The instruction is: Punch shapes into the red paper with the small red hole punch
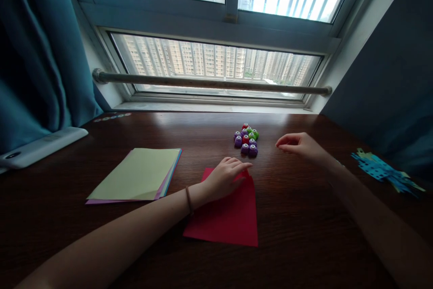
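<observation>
My left hand (226, 177) lies over the upper part of a sheet of red paper (230, 221), fingers stretched out and thumb apart. The sheet's top right corner bends up a little by the index finger. My right hand (299, 144) hovers at the right, thumb and fingertips pressed together. Whether anything small is between them, I cannot tell. Between and beyond both hands stands a cluster of small rounded pieces (246, 139) in purple, red and green, with white ring-like tops.
A stack of coloured paper (138, 174), pale yellow on top, lies left of the red sheet. Blue and yellow-green cut pieces (382, 169) are heaped at the far right. A white long object (47, 147) rests by the curtain (43, 54). A metal rail (209, 82) crosses the window behind the table.
</observation>
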`<act>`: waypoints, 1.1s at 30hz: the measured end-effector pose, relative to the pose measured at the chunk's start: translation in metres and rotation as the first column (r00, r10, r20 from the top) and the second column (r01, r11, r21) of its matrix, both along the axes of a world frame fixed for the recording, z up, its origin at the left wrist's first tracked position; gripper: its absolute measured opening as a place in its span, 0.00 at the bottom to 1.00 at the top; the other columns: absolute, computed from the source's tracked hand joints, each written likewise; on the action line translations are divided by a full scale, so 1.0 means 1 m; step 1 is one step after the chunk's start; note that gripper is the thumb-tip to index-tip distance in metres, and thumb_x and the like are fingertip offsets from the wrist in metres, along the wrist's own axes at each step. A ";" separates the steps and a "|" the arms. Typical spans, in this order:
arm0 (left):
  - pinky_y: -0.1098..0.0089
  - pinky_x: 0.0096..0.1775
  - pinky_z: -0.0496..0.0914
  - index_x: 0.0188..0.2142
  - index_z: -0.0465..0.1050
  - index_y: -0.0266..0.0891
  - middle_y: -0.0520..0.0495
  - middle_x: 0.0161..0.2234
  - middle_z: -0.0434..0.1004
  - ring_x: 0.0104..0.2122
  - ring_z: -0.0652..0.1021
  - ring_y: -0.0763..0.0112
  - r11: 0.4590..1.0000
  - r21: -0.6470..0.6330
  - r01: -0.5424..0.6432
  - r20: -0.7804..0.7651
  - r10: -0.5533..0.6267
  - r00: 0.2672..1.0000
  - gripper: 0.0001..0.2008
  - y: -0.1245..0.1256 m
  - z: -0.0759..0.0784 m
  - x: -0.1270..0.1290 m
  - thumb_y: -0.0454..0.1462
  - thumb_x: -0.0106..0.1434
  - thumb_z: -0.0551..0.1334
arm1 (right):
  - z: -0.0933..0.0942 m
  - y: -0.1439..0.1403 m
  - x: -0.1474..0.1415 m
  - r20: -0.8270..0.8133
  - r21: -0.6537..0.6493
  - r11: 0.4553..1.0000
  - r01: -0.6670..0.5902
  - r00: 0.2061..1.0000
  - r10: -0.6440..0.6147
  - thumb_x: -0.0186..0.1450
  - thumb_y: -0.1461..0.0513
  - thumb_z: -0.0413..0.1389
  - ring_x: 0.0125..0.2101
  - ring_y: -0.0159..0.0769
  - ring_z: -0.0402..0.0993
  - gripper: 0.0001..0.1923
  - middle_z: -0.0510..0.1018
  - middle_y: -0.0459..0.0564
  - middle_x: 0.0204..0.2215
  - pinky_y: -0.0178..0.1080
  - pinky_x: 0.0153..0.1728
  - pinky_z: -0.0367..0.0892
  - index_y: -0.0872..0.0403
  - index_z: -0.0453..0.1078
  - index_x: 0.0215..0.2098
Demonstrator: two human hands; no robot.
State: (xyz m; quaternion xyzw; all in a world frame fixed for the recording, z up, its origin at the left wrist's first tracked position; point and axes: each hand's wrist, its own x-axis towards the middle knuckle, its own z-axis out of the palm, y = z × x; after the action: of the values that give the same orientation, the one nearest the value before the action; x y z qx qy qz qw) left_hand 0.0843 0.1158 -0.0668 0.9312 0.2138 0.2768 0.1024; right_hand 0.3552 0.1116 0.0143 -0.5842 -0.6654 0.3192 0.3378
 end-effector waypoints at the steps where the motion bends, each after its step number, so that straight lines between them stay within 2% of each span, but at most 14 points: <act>1: 0.63 0.47 0.62 0.52 0.61 0.39 0.46 0.41 0.72 0.43 0.70 0.65 1.000 -0.008 -0.004 -0.013 0.004 1.000 0.16 0.000 0.000 0.000 0.33 0.63 0.55 | 0.009 0.002 0.018 0.152 0.037 0.999 0.035 0.988 -0.041 0.50 0.59 0.58 0.26 0.37 0.69 0.09 0.76 0.50 0.24 0.37 0.26 0.62 0.54 0.75 0.27; 2: 0.63 0.47 0.62 0.52 0.61 0.39 0.46 0.42 0.72 0.43 0.70 0.64 1.000 -0.016 -0.009 -0.024 0.008 1.000 0.17 0.000 -0.001 0.000 0.33 0.63 0.55 | 0.017 0.004 0.036 0.300 0.063 0.994 0.086 0.949 -0.101 0.50 0.61 0.58 0.26 0.37 0.70 0.07 0.76 0.50 0.24 0.37 0.26 0.61 0.54 0.76 0.27; 4: 0.62 0.48 0.62 0.52 0.60 0.38 0.44 0.43 0.71 0.44 0.70 0.63 0.999 -0.033 -0.016 -0.035 0.015 0.999 0.18 0.001 -0.001 0.001 0.33 0.63 0.56 | 0.026 0.005 0.072 0.536 0.049 0.974 0.219 0.818 -0.211 0.48 0.65 0.58 0.26 0.39 0.71 0.04 0.76 0.50 0.23 0.37 0.25 0.61 0.53 0.76 0.23; 5: 0.62 0.48 0.62 0.52 0.59 0.38 0.44 0.43 0.71 0.44 0.70 0.63 0.999 -0.044 -0.017 -0.035 0.016 0.999 0.18 0.001 -0.001 0.001 0.34 0.62 0.57 | 0.028 0.005 0.089 0.614 0.036 0.953 0.301 0.746 -0.259 0.47 0.68 0.59 0.24 0.39 0.71 0.05 0.76 0.51 0.23 0.37 0.24 0.61 0.54 0.75 0.21; 7: 0.62 0.48 0.62 0.53 0.58 0.38 0.44 0.44 0.71 0.45 0.70 0.63 0.998 -0.064 -0.021 -0.032 0.019 0.999 0.20 0.001 -0.001 0.002 0.34 0.62 0.57 | 0.028 0.006 0.117 0.699 -0.049 0.914 0.403 0.668 -0.257 0.46 0.70 0.58 0.23 0.38 0.71 0.07 0.76 0.53 0.23 0.37 0.23 0.60 0.55 0.76 0.21; 10: 0.61 0.48 0.62 0.53 0.58 0.38 0.44 0.43 0.71 0.45 0.70 0.62 0.998 -0.062 -0.027 -0.028 0.025 0.999 0.20 0.001 -0.002 0.002 0.34 0.62 0.57 | 0.026 0.007 0.141 0.735 -0.189 0.870 0.456 0.653 -0.183 0.49 0.72 0.56 0.23 0.35 0.72 0.08 0.76 0.56 0.23 0.37 0.25 0.59 0.60 0.76 0.23; 12: 0.60 0.49 0.62 0.53 0.58 0.37 0.43 0.43 0.71 0.45 0.70 0.62 0.999 -0.040 -0.029 -0.026 0.028 0.999 0.19 0.001 -0.003 0.002 0.34 0.62 0.56 | 0.026 0.006 0.148 0.740 -0.220 0.860 0.461 0.653 -0.161 0.50 0.73 0.54 0.24 0.36 0.72 0.09 0.76 0.57 0.23 0.37 0.26 0.60 0.62 0.76 0.23; 16: 0.60 0.48 0.63 0.52 0.59 0.36 0.42 0.44 0.70 0.45 0.70 0.62 1.000 0.019 -0.014 -0.034 0.014 0.999 0.17 0.001 -0.005 0.001 0.34 0.63 0.54 | 0.029 0.004 0.153 0.745 -0.220 0.864 0.453 0.649 -0.151 0.51 0.73 0.53 0.29 0.42 0.73 0.10 0.77 0.56 0.25 0.38 0.30 0.63 0.59 0.76 0.23; 21: 0.61 0.46 0.65 0.51 0.60 0.35 0.42 0.43 0.71 0.44 0.70 0.63 0.995 0.095 -0.008 -0.004 0.008 1.000 0.16 0.000 -0.006 0.000 0.33 0.64 0.53 | 0.037 0.000 0.144 0.751 -0.172 0.876 0.450 0.635 -0.179 0.53 0.68 0.55 0.33 0.45 0.73 0.07 0.77 0.56 0.29 0.39 0.31 0.64 0.57 0.76 0.27; 24: 0.61 0.44 0.66 0.50 0.61 0.34 0.42 0.41 0.72 0.42 0.71 0.64 0.983 0.181 -0.005 0.024 0.001 1.000 0.15 -0.001 -0.004 -0.002 0.31 0.63 0.52 | 0.041 -0.001 0.131 0.728 -0.171 0.912 0.374 0.671 -0.139 0.54 0.65 0.55 0.33 0.44 0.73 0.07 0.77 0.55 0.31 0.37 0.30 0.64 0.56 0.75 0.30; 28: 0.63 0.41 0.67 0.49 0.63 0.33 0.42 0.37 0.73 0.39 0.73 0.65 0.953 0.302 0.031 -0.017 -0.027 0.999 0.14 -0.006 0.011 -0.002 0.30 0.64 0.50 | 0.033 0.003 0.113 0.629 -0.279 0.943 0.180 0.777 0.038 0.53 0.65 0.55 0.31 0.39 0.73 0.08 0.77 0.51 0.29 0.34 0.30 0.64 0.56 0.75 0.30; 29: 0.64 0.41 0.67 0.48 0.64 0.33 0.42 0.35 0.73 0.38 0.73 0.66 0.947 0.319 0.041 -0.042 -0.029 0.999 0.13 -0.008 0.017 -0.001 0.30 0.64 0.50 | 0.027 0.005 0.110 0.559 -0.339 0.932 0.130 0.825 0.088 0.53 0.65 0.55 0.30 0.38 0.72 0.08 0.76 0.51 0.28 0.34 0.30 0.64 0.56 0.75 0.30; 31: 0.65 0.40 0.67 0.45 0.66 0.34 0.43 0.32 0.73 0.36 0.74 0.67 0.943 0.327 0.057 -0.107 -0.023 0.994 0.12 -0.014 0.031 0.000 0.30 0.65 0.49 | 0.013 0.009 0.106 0.315 -0.468 0.883 0.023 0.938 0.142 0.53 0.63 0.56 0.28 0.36 0.72 0.09 0.76 0.51 0.27 0.33 0.29 0.65 0.59 0.74 0.31; 33: 0.66 0.39 0.68 0.42 0.68 0.36 0.44 0.31 0.73 0.34 0.74 0.68 0.952 0.300 0.062 -0.173 -0.010 0.985 0.11 -0.023 0.043 0.000 0.31 0.65 0.49 | -0.004 0.012 0.106 0.065 -0.537 0.842 -0.046 0.993 0.096 0.53 0.61 0.57 0.30 0.35 0.72 0.11 0.76 0.52 0.30 0.32 0.30 0.66 0.60 0.72 0.33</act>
State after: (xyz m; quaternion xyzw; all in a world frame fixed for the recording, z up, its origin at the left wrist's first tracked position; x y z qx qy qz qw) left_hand 0.0839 0.0924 -0.0235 0.9598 0.1595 0.2242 -0.0557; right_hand 0.4610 0.1233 0.0105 -0.6436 -0.5858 0.4778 0.1198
